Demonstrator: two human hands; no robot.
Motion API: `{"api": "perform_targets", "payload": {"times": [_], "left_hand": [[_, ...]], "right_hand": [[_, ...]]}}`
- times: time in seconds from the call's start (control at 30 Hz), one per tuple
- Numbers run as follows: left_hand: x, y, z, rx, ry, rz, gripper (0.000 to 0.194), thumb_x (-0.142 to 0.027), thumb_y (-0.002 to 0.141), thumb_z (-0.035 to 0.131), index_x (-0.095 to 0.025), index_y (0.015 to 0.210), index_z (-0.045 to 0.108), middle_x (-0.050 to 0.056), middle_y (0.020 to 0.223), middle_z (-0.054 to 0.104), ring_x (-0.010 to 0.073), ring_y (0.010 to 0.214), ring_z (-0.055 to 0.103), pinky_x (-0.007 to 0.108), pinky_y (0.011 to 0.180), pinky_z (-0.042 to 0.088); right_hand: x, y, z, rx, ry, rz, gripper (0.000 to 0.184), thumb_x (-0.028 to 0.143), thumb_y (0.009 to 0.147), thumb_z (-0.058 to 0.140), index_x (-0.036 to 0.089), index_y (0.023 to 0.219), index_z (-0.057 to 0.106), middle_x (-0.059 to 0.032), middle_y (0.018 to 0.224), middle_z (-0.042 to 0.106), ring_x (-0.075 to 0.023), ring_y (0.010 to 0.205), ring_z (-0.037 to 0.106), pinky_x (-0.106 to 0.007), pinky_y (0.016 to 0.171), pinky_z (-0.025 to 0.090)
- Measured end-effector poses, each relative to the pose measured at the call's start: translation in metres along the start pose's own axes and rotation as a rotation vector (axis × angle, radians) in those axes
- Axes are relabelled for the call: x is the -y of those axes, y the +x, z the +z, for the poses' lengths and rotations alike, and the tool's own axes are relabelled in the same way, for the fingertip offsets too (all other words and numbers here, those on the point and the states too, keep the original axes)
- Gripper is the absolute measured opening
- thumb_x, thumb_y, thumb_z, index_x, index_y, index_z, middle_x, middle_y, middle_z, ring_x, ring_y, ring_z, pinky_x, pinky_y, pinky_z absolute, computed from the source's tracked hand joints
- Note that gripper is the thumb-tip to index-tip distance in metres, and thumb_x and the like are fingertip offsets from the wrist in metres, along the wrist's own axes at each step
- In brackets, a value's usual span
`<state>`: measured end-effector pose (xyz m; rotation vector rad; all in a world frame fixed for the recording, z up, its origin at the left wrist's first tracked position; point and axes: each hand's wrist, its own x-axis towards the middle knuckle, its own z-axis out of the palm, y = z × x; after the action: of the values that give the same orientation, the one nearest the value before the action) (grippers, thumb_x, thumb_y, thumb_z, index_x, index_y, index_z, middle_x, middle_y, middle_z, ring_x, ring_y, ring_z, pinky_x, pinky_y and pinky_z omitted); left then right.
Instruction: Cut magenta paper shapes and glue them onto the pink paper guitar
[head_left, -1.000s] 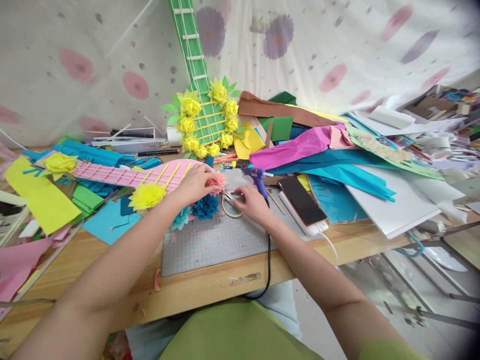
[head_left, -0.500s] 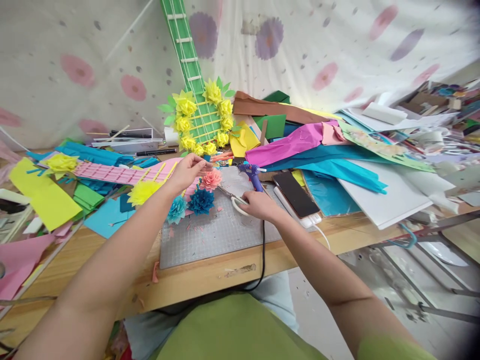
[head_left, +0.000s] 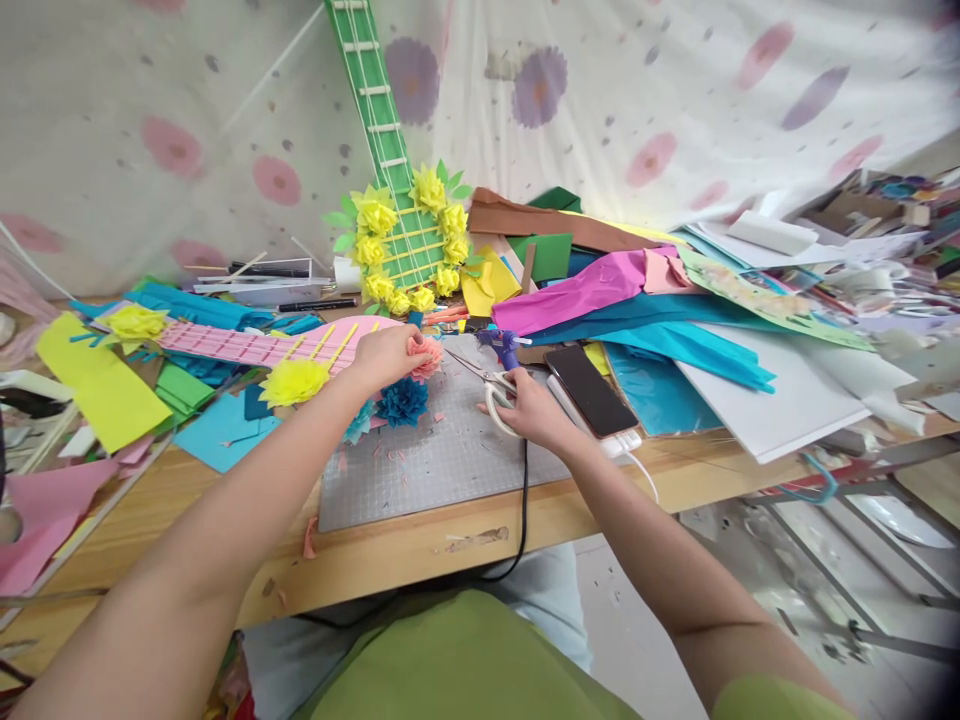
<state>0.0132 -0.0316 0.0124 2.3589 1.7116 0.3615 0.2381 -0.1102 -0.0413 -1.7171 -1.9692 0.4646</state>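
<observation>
Head view: your left hand on the coral flower, your right hand gripping scissors

Your left hand (head_left: 388, 356) closes its fingertips on the upper edge of the coral flower (head_left: 427, 361), which sits at the right end of the pink paper guitar (head_left: 217, 343). Your right hand (head_left: 528, 406) is wrapped round the handles of the scissors (head_left: 474, 369), and their blades point left toward that flower, apart from it. Just below the coral flower is the dark blue flower (head_left: 403, 402); a light blue flower (head_left: 360, 422) beside it is partly hidden by your left forearm.

The gray cutting mat (head_left: 420, 485) lies under your work on the wooden bench (head_left: 360, 562), with small pink scraps scattered over it. Just beyond your right hand is the purple glue gun (head_left: 509, 349), its lower part hidden. To the right of that hand, the black phone (head_left: 591, 390) lies partly on the white power strip (head_left: 621, 443).

Behind all this, the green paper guitar (head_left: 365, 90) stands tilted, yellow flowers ringing its lower part. Magenta paper (head_left: 581, 290) and blue paper (head_left: 697, 350) spread to its right, in front of the flowered curtain (head_left: 465, 85).
</observation>
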Motion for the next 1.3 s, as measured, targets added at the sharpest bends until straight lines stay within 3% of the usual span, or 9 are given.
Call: {"api": "perform_targets", "payload": {"times": [0.3, 0.47, 0.57, 0.7, 0.8, 0.9, 1.03, 1.13, 1.3], "left_hand": [[0.015, 0.006, -0.001, -0.192, -0.188, -0.137, 0.018, -0.037, 0.072, 0.052, -0.020, 0.069, 0.057, 0.003, 0.067, 0.059, 0.0196, 0.066, 0.055, 0.030, 0.060, 0.039], [0.025, 0.014, 0.001, -0.336, -0.598, -0.173, 0.023, -0.035, 0.080, 0.041, -0.019, 0.066, 0.046, 0.002, 0.065, 0.053, 0.0151, 0.066, 0.053, 0.029, 0.065, 0.042], [0.027, 0.014, 0.004, -0.265, -0.830, -0.167, 0.031, -0.039, 0.083, 0.034, -0.018, 0.062, 0.043, 0.002, 0.062, 0.051, 0.0126, 0.059, 0.052, 0.027, 0.060, 0.043], [0.027, 0.008, 0.005, -0.153, -0.671, -0.084, 0.031, -0.038, 0.081, 0.040, -0.017, 0.059, 0.044, 0.000, 0.056, 0.048, 0.0105, 0.052, 0.047, 0.025, 0.054, 0.039], [0.022, 0.005, 0.003, -0.049, -0.647, 0.013, 0.014, -0.030, 0.074, 0.051, -0.016, 0.075, 0.051, -0.001, 0.062, 0.050, 0.0100, 0.055, 0.048, 0.022, 0.053, 0.038], [0.012, 0.005, 0.002, 0.128, -0.705, 0.077, 0.027, -0.026, 0.069, 0.057, -0.017, 0.095, 0.052, -0.003, 0.061, 0.051, 0.0101, 0.053, 0.048, 0.021, 0.048, 0.035], [0.001, 0.008, 0.003, 0.364, -0.767, 0.060, 0.018, -0.032, 0.072, 0.055, -0.014, 0.072, 0.058, 0.000, 0.055, 0.051, 0.0091, 0.046, 0.044, 0.021, 0.043, 0.031], [0.001, 0.010, -0.001, 0.333, -0.964, -0.025, 0.021, -0.033, 0.073, 0.055, -0.014, 0.064, 0.053, 0.000, 0.054, 0.048, 0.0075, 0.045, 0.042, 0.021, 0.043, 0.032], [0.017, 0.013, -0.019, 0.097, -1.334, -0.131, 0.028, -0.036, 0.077, 0.051, -0.017, 0.060, 0.039, -0.005, 0.052, 0.033, 0.0046, 0.043, 0.032, 0.018, 0.043, 0.026]], "right_hand": [[0.001, 0.010, 0.008, -0.110, -0.018, -0.054, 0.032, 0.044, 0.072, 0.052, 0.016, 0.087, 0.055, -0.0051, 0.079, 0.058, -0.0165, 0.074, 0.051, -0.026, 0.066, 0.038], [0.016, 0.018, 0.007, -0.049, 0.030, 0.024, 0.028, 0.045, 0.072, 0.051, 0.018, 0.075, 0.056, -0.0008, 0.066, 0.058, -0.0125, 0.059, 0.049, -0.022, 0.055, 0.031], [0.023, 0.023, 0.012, -0.054, 0.065, 0.022, 0.030, 0.048, 0.072, 0.051, 0.018, 0.071, 0.056, -0.0003, 0.064, 0.057, -0.0119, 0.058, 0.049, -0.021, 0.053, 0.028], [0.026, 0.029, 0.017, -0.078, 0.125, 0.024, 0.032, 0.049, 0.072, 0.051, 0.018, 0.071, 0.056, -0.0003, 0.064, 0.057, -0.0114, 0.058, 0.048, -0.021, 0.053, 0.028], [0.028, 0.031, 0.016, -0.071, 0.161, 0.011, 0.031, 0.048, 0.071, 0.052, 0.017, 0.071, 0.056, 0.0002, 0.063, 0.056, -0.0109, 0.057, 0.047, -0.021, 0.052, 0.028], [0.031, 0.033, 0.013, -0.056, 0.169, -0.012, 0.029, 0.046, 0.071, 0.053, 0.017, 0.070, 0.056, 0.0004, 0.062, 0.056, -0.0104, 0.056, 0.045, -0.021, 0.053, 0.028], [0.031, 0.032, 0.013, -0.047, 0.178, -0.039, 0.029, 0.046, 0.071, 0.052, 0.017, 0.072, 0.054, 0.0005, 0.064, 0.055, -0.0107, 0.059, 0.046, -0.021, 0.054, 0.030], [0.027, 0.030, 0.015, -0.039, 0.173, -0.066, 0.030, 0.045, 0.072, 0.051, 0.017, 0.081, 0.051, 0.0001, 0.070, 0.055, -0.0110, 0.061, 0.047, -0.021, 0.056, 0.032], [0.016, 0.022, 0.015, 0.004, 0.075, -0.101, 0.039, 0.051, 0.071, 0.052, 0.017, 0.089, 0.048, -0.0031, 0.079, 0.055, -0.0131, 0.068, 0.049, -0.023, 0.060, 0.035]]}}
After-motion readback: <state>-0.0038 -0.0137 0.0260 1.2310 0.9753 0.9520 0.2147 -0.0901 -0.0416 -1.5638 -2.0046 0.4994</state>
